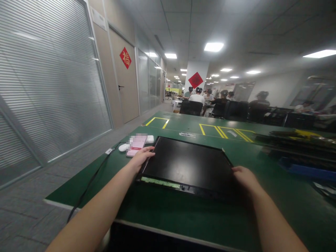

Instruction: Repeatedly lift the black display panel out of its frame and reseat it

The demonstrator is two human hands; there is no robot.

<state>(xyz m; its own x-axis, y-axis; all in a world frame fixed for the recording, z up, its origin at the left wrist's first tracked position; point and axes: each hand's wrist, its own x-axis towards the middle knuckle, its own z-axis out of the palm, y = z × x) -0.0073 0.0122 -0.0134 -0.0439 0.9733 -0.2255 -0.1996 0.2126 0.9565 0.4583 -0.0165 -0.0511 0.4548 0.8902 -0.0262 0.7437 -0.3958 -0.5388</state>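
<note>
A flat black display panel (186,162) lies face up over the green table in front of me, with a green circuit strip (160,182) along its near edge. My left hand (141,158) grips the panel's left edge, fingers on the rim. At the opposite edge, my right hand (245,178) is closed round the right side, its fingers partly hidden and slightly blurred. Just beyond my left hand lies a phone with a pink screen (137,144). I cannot tell whether the panel rests on the table or is slightly raised.
White rounded items (123,147) and a black cable (91,178) are by the phone. Yellow tape (210,129) marks the far part of the green table (78,182). A dark stack (296,150) and a blue tray (301,166) stand at right. People sit in the background.
</note>
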